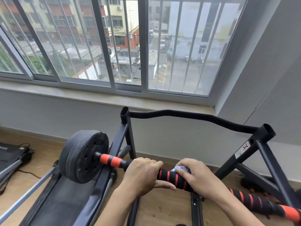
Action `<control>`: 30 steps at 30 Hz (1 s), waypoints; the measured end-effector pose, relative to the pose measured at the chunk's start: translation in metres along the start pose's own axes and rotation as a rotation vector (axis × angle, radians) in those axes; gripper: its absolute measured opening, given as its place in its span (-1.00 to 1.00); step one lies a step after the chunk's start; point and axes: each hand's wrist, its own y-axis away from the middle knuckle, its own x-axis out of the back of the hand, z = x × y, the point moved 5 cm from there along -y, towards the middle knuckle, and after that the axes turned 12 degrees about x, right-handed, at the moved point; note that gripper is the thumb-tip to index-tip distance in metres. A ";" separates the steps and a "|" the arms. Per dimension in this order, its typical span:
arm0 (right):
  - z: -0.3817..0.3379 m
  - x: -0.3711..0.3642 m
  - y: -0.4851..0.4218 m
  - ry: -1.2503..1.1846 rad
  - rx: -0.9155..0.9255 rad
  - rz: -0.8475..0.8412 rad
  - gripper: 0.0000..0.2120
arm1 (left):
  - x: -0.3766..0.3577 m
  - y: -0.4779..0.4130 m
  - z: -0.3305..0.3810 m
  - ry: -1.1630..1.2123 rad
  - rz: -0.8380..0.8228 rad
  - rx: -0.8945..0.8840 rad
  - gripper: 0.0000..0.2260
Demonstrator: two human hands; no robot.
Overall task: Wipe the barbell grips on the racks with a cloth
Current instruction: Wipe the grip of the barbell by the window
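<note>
Here, a black barbell bar wrapped in black foam with red spiral stripes runs across the lower part of the view, slanting from upper left down to lower right, and both bare hands are on its middle section. The left hand is curled round the bar from above, fingers over the top and thumb underneath, gripping it just right of an orange-and-black banded foam grip. The right hand is wrapped round the bar just beside the left one, with a short stretch of striped foam showing between them, and it presses a small crumpled blue-and-white cloth against the bar; only a little of the cloth peeks out past the knuckles (most of it is hidden under the fingers). At the bar's left end sits a stack of round black weight plates, hanging outside a black metal rack frame whose open-topped post rises beside them. A wavy black padded crossbar joins that post to a second one on the right, which bears a white sticker with a red logo. Farther right the bar continues with more red-striped black foam and another orange section at the frame's edge. A folded black treadmill with grey rails lies on the wooden floor to the left. Behind everything, a wide barred window looks down on buildings and a wet street.
</note>
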 end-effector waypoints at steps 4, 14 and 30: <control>0.001 -0.011 0.006 0.258 0.159 0.106 -0.86 | 0.001 -0.004 -0.003 0.040 0.015 0.092 -0.41; 0.000 -0.003 0.012 0.258 0.289 0.167 -0.84 | -0.006 -0.042 0.002 -0.055 -0.478 -0.022 -0.68; 0.000 -0.006 0.012 0.336 0.292 0.210 -0.83 | -0.012 -0.042 0.039 -0.075 -0.272 0.045 -0.63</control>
